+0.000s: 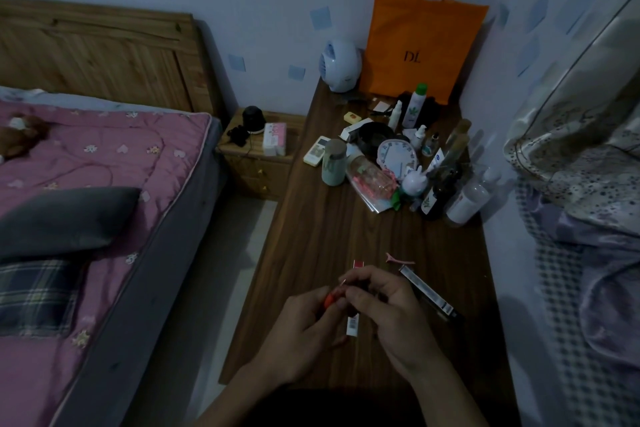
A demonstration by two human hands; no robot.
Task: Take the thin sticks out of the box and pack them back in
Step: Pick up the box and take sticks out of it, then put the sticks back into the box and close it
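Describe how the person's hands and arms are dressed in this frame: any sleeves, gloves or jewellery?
The left hand and right hand are bare, with no gloves. I can make out no ring, watch or bracelet, though the light is dim. The forearms are uncovered too, with no sleeve cuff showing down to the bottom edge of the frame.
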